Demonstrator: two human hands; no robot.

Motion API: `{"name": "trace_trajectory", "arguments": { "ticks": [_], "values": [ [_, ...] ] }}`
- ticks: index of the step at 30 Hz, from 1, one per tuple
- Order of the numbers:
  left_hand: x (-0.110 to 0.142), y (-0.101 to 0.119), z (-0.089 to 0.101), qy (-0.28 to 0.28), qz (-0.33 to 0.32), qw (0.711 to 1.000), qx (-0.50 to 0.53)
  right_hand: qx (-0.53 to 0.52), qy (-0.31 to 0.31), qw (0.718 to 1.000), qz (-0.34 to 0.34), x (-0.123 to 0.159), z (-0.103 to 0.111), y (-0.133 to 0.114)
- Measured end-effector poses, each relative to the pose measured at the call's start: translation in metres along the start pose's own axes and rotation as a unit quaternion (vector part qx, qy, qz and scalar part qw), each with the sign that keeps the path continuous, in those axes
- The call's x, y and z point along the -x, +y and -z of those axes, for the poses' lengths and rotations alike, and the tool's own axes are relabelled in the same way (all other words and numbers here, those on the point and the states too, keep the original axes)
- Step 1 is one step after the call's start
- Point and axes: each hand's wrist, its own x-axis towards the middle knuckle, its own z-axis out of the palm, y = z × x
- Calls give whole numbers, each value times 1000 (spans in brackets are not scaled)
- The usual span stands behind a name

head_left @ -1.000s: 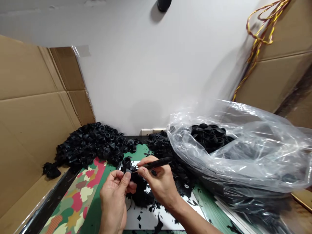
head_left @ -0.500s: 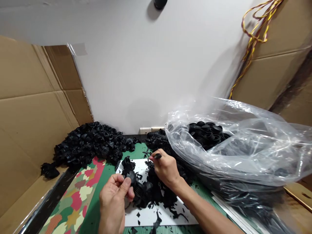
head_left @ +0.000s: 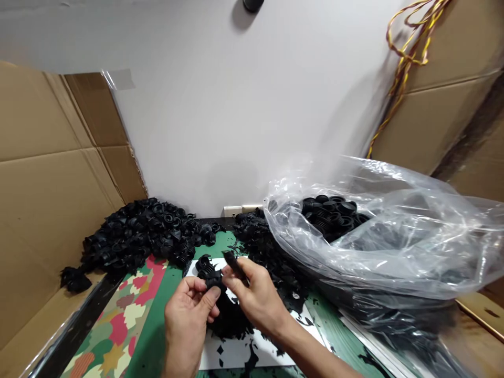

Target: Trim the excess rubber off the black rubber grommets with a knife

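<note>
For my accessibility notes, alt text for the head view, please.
Over a white sheet, the left hand grips a black ribbed part while the right hand holds a slim black tool close to it. Black scraps litter the sheet; a heap of ribbed parts lies behind, beside a clear plastic bag holding more.

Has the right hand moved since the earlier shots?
Yes. Against the white sheet, the right hand has moved left and toward the camera since the middle picture, back beside the left hand.

Clear plastic bag (head_left: pixel 378 247), cardboard sheets (head_left: pixel 51 210) along the wall, twisted yellow-and-red wire (head_left: pixel 405 63), white wall (head_left: pixel 220 105), camouflage-patterned green board (head_left: pixel 126 320)
</note>
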Motion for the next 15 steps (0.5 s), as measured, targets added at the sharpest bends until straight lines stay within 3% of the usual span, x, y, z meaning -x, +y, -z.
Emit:
{"name": "trace_trajectory", "arguments": {
  "ticks": [4,9,11,15],
  "values": [
    [2,-6,-3,-12,-53,998,-29,27,57,997,35,3,-14,1],
    [-2,-5,-5,-65,-66,995,-48,76,120,978,151,-1,-22,8],
    [-5,-3,-6,-72,-64,994,-47,90,134,976,145,-4,-26,10],
    [-6,1,-7,-87,-41,995,-32,82,150,984,56,-18,-31,18]
  ]
}}
